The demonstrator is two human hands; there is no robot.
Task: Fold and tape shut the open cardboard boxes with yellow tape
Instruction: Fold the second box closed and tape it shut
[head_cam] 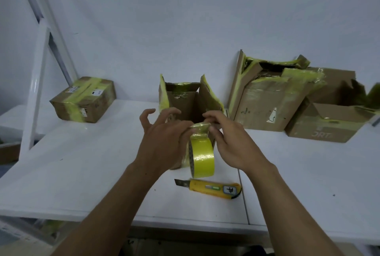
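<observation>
**A:** One box in work?
**B:** Yes, open box mid-table, flaps up. My left hand and right hand pinch the tape roll's peeled end before it. Next, I reckon: fold flaps first.

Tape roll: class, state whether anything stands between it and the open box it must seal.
Nothing visible does. The tape roll hangs from its free end, pinched by the left hand and right hand, directly before the open box. The knife lies nearer, aside.
</observation>
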